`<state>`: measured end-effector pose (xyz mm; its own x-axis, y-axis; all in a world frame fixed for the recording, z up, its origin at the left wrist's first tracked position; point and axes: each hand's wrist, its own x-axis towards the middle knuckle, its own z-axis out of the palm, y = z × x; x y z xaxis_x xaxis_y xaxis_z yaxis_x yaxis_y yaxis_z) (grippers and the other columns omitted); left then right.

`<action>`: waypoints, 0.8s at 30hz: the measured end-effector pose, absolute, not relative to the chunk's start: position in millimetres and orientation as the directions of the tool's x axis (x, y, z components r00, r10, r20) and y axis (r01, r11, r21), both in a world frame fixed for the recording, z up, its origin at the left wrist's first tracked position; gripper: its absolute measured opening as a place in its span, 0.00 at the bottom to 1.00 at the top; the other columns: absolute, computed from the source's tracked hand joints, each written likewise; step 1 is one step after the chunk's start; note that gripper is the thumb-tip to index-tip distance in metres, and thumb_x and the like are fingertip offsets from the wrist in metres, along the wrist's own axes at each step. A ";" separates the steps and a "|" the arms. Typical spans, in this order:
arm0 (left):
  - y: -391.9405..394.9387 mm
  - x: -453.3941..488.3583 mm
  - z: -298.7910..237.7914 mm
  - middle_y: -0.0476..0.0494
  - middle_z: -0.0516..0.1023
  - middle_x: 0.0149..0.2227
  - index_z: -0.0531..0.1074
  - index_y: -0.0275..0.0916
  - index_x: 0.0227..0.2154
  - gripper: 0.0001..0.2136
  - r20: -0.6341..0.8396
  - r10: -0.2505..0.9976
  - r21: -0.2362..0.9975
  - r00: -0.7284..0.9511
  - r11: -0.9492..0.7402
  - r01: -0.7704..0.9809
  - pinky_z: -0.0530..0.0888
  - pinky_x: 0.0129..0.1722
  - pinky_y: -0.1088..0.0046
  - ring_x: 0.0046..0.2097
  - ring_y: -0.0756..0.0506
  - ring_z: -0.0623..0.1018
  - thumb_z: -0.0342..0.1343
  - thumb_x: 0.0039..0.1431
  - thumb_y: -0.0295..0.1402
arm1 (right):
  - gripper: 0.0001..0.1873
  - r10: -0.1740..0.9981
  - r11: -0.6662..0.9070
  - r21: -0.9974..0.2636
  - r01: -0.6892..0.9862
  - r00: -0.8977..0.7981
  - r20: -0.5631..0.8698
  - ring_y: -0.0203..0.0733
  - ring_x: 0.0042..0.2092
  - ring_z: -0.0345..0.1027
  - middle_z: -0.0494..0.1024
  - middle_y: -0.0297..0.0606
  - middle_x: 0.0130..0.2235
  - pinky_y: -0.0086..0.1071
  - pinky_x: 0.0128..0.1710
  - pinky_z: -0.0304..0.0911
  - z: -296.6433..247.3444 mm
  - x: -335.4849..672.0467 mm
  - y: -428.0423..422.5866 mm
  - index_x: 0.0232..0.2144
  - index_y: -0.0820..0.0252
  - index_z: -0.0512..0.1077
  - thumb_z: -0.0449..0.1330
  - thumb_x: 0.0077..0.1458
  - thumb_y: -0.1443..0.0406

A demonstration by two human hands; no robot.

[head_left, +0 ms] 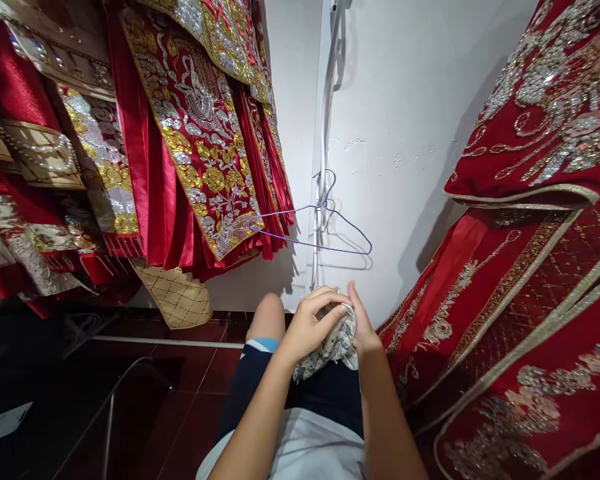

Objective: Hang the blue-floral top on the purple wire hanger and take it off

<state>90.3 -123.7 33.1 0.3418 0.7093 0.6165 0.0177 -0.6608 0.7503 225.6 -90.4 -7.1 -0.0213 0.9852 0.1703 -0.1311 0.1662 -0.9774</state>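
A bundle of patterned cloth (pixel 330 343), cream with dark and greenish markings, is gathered between my hands just above my lap. My left hand (pixel 310 323) curls over its top and left side, with thumb and fingers closed on the fabric. On the other side, my right hand (pixel 363 323) presses against the bundle, thumb pointing up; most of its fingers are hidden behind the cloth. Beyond my hands, a thin purple hanger (pixel 340 230) with nothing on it hangs by the wall.
Red embroidered garments (pixel 205 153) with gold and silver beading hang at the left. Another beaded red garment (pixel 505 280) fills the right side. A white upright pole (pixel 323 120) stands against the white wall. Dark red tiles (pixel 205 373) cover the floor.
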 end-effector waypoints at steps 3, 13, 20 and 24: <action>-116.7 80.8 26.4 0.39 0.76 0.49 0.74 0.44 0.54 0.15 0.654 0.732 0.730 0.193 -0.677 0.095 0.70 0.55 0.65 0.52 0.41 0.75 0.54 0.67 0.38 | 0.35 0.995 0.050 -0.936 -0.348 -0.062 0.076 0.53 0.32 0.74 0.75 0.44 0.23 0.38 0.28 0.66 8.7 231.4 -103.3 0.27 0.58 0.74 0.53 0.50 0.33; -80.0 39.5 13.6 0.48 0.69 0.21 0.70 0.40 0.19 0.25 0.411 0.677 0.620 0.611 -0.699 0.357 0.68 0.30 0.72 0.28 0.46 0.70 0.48 0.66 0.51 | 0.06 0.901 0.318 -0.947 -0.039 -0.297 0.315 0.33 0.22 0.52 0.64 0.31 0.20 0.28 0.21 0.49 79.1 261.6 -129.5 0.18 0.59 0.68 0.61 0.39 0.64; -31.6 -49.7 27.4 0.46 0.72 0.23 0.72 0.40 0.21 0.19 0.356 0.780 0.290 0.514 -0.615 0.733 0.66 0.41 0.69 0.32 0.43 0.72 0.53 0.62 0.45 | 0.12 0.720 0.624 -0.671 0.400 0.041 0.693 0.45 0.34 0.71 0.79 0.36 0.29 0.35 0.38 0.65 101.9 300.3 -48.6 0.27 0.59 0.80 0.57 0.41 0.69; -15.1 -80.6 31.5 0.39 0.78 0.32 0.75 0.40 0.25 0.15 0.265 0.880 0.176 0.394 -0.446 0.877 0.65 0.38 0.70 0.38 0.40 0.76 0.46 0.62 0.36 | 0.26 0.811 0.556 -0.751 0.357 -0.034 0.584 0.49 0.49 0.73 0.82 0.41 0.47 0.40 0.51 0.65 89.8 287.5 8.0 0.46 0.58 0.80 0.56 0.43 0.70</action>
